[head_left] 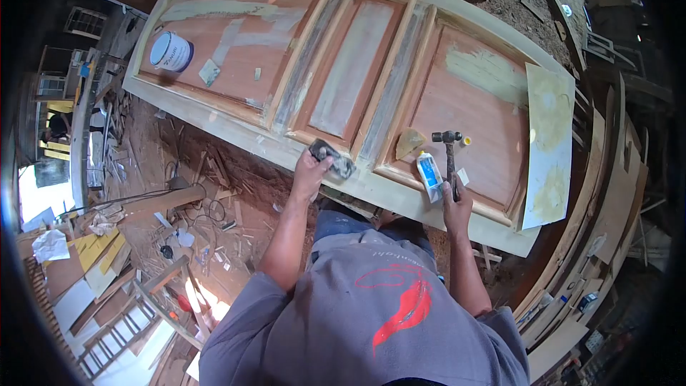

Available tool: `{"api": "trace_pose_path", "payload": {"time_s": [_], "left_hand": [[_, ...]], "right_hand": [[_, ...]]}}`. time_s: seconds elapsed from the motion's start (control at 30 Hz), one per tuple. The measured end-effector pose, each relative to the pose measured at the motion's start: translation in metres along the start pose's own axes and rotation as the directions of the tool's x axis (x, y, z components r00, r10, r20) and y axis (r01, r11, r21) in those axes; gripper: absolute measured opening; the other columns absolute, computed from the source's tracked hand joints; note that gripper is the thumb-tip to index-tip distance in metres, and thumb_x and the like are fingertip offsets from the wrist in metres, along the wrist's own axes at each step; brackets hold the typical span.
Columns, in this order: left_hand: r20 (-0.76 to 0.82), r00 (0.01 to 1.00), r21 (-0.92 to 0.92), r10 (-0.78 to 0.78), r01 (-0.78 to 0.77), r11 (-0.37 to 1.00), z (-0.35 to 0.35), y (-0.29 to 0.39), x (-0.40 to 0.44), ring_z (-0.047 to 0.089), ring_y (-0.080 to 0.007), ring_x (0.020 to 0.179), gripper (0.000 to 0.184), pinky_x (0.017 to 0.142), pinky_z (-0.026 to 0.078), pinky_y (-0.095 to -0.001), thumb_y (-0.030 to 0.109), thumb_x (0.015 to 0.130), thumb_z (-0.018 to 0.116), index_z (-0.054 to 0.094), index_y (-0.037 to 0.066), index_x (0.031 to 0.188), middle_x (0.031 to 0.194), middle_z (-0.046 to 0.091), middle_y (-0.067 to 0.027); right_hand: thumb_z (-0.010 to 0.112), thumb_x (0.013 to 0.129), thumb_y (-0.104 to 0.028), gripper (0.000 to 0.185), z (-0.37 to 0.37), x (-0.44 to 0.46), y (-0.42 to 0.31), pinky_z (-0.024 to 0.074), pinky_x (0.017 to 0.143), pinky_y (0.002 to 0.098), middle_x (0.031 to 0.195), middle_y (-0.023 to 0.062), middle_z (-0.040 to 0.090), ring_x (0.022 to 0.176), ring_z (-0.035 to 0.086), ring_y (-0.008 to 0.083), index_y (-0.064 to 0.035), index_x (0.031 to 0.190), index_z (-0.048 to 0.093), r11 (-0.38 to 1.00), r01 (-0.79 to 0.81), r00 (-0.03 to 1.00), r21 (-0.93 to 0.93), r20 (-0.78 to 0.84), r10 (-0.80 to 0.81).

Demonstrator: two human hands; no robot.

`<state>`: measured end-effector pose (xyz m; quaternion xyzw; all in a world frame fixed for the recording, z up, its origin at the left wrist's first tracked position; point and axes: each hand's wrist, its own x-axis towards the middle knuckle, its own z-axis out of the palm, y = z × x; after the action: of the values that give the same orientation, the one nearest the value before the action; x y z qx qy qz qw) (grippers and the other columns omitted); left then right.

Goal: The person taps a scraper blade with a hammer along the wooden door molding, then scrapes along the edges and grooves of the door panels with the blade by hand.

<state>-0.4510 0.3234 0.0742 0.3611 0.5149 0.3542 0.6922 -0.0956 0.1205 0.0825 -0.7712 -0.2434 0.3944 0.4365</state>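
Note:
In the head view a wooden door (pixel 271 144) with raised panels lies flat in front of me. My left hand (pixel 309 174) is closed on a dark rectangular block (pixel 334 160) with pale smears, at the door's near edge below the narrow middle panel. My right hand (pixel 457 207) grips the handle of a hammer (pixel 448 139), its head pointing away over the right panel. Left of the hammer lies a white and blue tube (pixel 429 175), and beyond that a tan scrap (pixel 409 143). A small yellow cap (pixel 466 141) sits beside the hammer head.
A white tub (pixel 171 51) and a pale square piece (pixel 209 72) rest on the left panel. A stained pale sheet (pixel 549 146) lies across the door's right end. Wood scraps and cables litter the ground at left; long boards (pixel 572 271) are stacked at right.

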Motion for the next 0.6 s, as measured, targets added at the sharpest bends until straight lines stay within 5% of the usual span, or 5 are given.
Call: {"api": "trace_pose_path", "payload": {"time_s": [0.03,0.23,0.37,0.47,0.6], "left_hand": [[-0.003,0.999,-0.003,0.049,-0.049,0.999,-0.001,0.001,0.010,0.072,-0.0141,0.100,0.030,0.093,0.061,-0.0316,-0.007,0.100,0.072,0.061,0.003,0.125,0.109,0.072,-0.0042],[0.010,0.999,0.100,0.050,-0.051,0.994,-0.008,0.003,0.050,0.074,-0.0145,0.102,0.038,0.093,0.061,-0.0310,-0.001,0.097,0.080,0.061,0.000,0.131,0.111,0.076,-0.0095],[0.038,0.998,0.122,0.052,-0.056,0.991,-0.011,-0.003,0.062,0.075,-0.0155,0.101,0.040,0.091,0.061,-0.0312,0.000,0.097,0.081,0.060,-0.001,0.132,0.111,0.077,-0.0096],[0.065,0.997,0.119,0.038,-0.045,0.992,-0.016,-0.006,0.065,0.076,-0.0160,0.101,0.041,0.090,0.061,-0.0312,0.001,0.098,0.081,0.060,-0.002,0.132,0.111,0.077,-0.0099],[0.045,0.998,0.226,0.037,-0.046,0.973,-0.008,0.007,0.058,0.076,-0.0173,0.100,0.041,0.089,0.061,-0.0309,0.006,0.100,0.080,0.059,-0.003,0.133,0.109,0.077,-0.0119]], "right_hand": [[0.072,0.110,-0.022,0.053,0.005,-0.001,-0.008,0.0530,0.107,0.0343,0.129,0.0148,0.077,0.118,0.069,0.0177,0.0067,0.153,0.061,1.000,-0.029,1.000,-0.006,0.009,0.029],[0.071,0.110,-0.023,0.053,0.054,0.001,-0.029,0.0532,0.107,0.0345,0.130,0.0145,0.076,0.120,0.070,0.0189,0.0059,0.153,0.061,0.999,-0.033,0.998,0.031,-0.060,0.035],[0.072,0.110,-0.024,0.056,0.079,0.012,-0.064,0.0520,0.108,0.0339,0.137,0.0134,0.075,0.126,0.068,0.0174,0.0047,0.156,0.059,0.998,0.044,0.992,0.045,0.117,-0.049],[0.074,0.108,-0.022,0.051,0.104,0.025,-0.097,0.0550,0.101,0.0338,0.126,0.0140,0.080,0.115,0.073,0.0160,0.0000,0.153,0.063,0.970,0.167,0.982,-0.178,0.113,-0.149],[0.077,0.104,-0.024,0.050,0.128,0.035,-0.171,0.0605,0.088,0.0395,0.109,0.0195,0.080,0.095,0.080,0.0297,-0.0122,0.151,0.067,0.853,0.395,0.913,-0.341,0.248,-0.324]]}}
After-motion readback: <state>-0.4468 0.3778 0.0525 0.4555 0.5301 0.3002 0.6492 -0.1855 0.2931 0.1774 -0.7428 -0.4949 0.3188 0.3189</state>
